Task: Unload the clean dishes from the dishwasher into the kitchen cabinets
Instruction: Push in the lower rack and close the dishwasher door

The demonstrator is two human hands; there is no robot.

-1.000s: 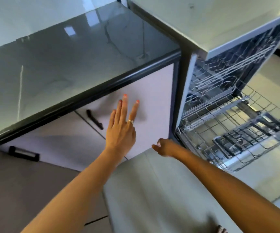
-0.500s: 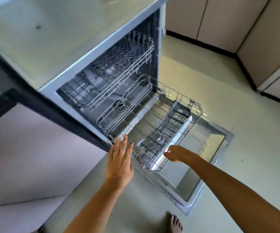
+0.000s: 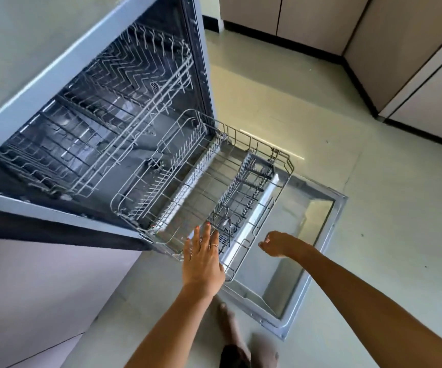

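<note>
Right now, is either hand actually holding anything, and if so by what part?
Nothing is held. The left hand is flat and open over the lower rack's front corner; the right hand is loosely curled above the open door, empty.

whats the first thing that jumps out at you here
The open dishwasher fills the left and centre, its door dropped flat to the floor and its lower rack pulled out over it, seemingly bare of dishes apart from a cutlery basket. The left hand reaches flat and open over the rack's near corner; the right hand, loosely curled and holding nothing, hovers beside it above the door.
</note>
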